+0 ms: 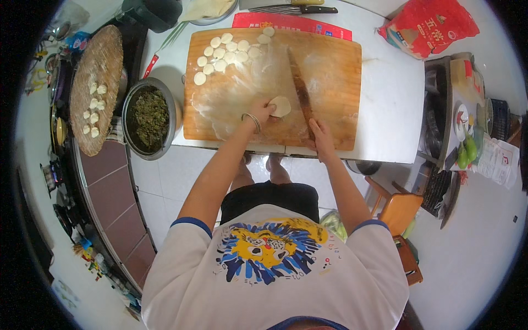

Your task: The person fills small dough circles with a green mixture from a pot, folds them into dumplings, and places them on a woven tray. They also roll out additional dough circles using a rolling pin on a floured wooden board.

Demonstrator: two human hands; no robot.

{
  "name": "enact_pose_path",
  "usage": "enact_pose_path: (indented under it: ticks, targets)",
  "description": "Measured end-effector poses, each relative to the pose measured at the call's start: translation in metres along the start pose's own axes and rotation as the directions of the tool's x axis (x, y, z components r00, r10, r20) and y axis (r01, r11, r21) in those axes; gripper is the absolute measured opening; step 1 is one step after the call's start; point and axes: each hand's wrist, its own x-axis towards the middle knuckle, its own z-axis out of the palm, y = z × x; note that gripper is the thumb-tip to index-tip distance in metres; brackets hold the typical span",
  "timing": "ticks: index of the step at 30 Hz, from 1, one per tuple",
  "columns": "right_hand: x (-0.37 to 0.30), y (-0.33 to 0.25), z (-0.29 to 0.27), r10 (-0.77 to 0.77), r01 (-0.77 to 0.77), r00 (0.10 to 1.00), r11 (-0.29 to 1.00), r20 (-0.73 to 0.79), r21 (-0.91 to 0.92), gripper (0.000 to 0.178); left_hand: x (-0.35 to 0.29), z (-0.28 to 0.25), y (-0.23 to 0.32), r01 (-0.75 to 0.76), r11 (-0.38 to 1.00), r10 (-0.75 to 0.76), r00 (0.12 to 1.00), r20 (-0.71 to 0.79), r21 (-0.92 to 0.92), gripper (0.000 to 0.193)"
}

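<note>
My left hand (263, 109) grips the edge of a flat round dough wrapper (281, 106) near the front of a floured wooden board (335, 66). Just right of the wrapper lies a long, thin brown rolling pin (300, 88), pointing away from me. My right hand (322, 138) is closed round its near end, and a small gap separates pin and wrapper. Several small flattened dough rounds (220, 65) sit at the board's far left.
Left of the board stands a metal bowl (174, 104) of chopped dark green filling (151, 118). A round woven tray (99, 55) farther left carries several dumplings (94, 117). Knives (319, 9) lie behind the board; a red bag (429, 27) stands at the back right.
</note>
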Motion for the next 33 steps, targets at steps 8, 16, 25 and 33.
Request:
enact_pose_path:
  ticks: [8, 16, 25, 33]
  targets:
    - [0.006, -0.010, -0.018, -0.463, 0.294, 0.886, 0.601, -0.024, -0.743, 0.034, -0.019, -0.013, 0.028, -0.190, 0.600, 0.431, 0.895, -0.114, 0.778, 0.022]
    - [0.013, -0.014, -0.005, -0.536, 0.401, 0.842, 0.549, 0.059, -0.734, 0.036, -0.032, -0.020, 0.016, -0.288, 0.568, 0.626, 0.759, -0.178, 0.771, 0.032]
    - [0.008, -0.043, 0.028, -0.356, 0.400, 0.866, 0.071, 0.352, -0.914, 0.041, -0.065, -0.041, 0.016, -0.229, 0.319, 0.831, 0.534, -0.156, 0.920, 0.043]
    - [0.079, -0.055, 0.043, -0.722, 0.302, 0.611, -0.168, 0.326, -0.938, 0.060, -0.020, -0.048, 0.066, -0.071, -0.040, 0.657, 0.750, 0.079, 0.997, 0.063]
